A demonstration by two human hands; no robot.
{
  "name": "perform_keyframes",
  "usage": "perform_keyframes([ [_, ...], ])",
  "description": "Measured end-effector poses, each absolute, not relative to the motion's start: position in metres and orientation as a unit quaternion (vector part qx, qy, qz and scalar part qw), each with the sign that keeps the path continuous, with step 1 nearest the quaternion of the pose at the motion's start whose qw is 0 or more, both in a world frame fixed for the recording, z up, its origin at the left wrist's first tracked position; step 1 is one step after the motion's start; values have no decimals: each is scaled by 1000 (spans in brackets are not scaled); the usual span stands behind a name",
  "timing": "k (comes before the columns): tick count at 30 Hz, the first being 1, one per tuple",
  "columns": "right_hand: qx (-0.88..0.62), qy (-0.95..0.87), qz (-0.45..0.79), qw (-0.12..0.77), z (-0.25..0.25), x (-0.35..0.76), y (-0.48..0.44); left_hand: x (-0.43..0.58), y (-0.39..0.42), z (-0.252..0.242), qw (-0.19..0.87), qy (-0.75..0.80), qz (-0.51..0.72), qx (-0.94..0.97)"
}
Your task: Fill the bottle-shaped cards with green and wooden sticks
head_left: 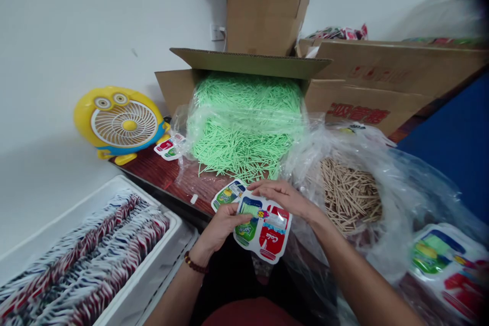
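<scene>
My left hand pinches a printed plastic pouch with a green Sprite cup and a red Cola cup on it, thumb on the front. Green sticks seem to show through the pouch's clear window on the Sprite side. Across its top edge lies my right hand, fingers together and closed on the edge; the fingertips are partly hidden. Behind it, a second Sprite pouch lies at the table edge. Just beyond my hands, light green sticks spill from a plastic-lined cardboard box.
Brown sticks lie in a clear plastic bag on the right, with more pouches nearby. A white foam box at lower left holds rows of pouches. A yellow fan stands at the table's left end. Cartons are stacked behind.
</scene>
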State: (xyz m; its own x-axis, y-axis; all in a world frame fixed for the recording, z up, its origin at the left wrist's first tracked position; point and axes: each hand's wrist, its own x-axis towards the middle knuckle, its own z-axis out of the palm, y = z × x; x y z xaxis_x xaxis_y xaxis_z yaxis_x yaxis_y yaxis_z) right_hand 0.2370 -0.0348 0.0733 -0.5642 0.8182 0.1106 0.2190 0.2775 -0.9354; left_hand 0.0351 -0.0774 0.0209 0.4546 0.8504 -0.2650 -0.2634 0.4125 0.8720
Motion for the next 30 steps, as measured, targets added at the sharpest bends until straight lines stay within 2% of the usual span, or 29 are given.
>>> perform_keyframes([
  [10,-359,-734,517,256,66,237,-35,39,-79,19,750,370,367,408],
  [15,-405,-690,533,275,68,254,-38,40,-74,23,742,377,395,389],
  [22,-445,-725,437,293,69,261,-56,59,-77,40,703,401,391,438],
  [30,-456,-703,446,314,66,266,-76,71,-88,41,643,455,367,495],
])
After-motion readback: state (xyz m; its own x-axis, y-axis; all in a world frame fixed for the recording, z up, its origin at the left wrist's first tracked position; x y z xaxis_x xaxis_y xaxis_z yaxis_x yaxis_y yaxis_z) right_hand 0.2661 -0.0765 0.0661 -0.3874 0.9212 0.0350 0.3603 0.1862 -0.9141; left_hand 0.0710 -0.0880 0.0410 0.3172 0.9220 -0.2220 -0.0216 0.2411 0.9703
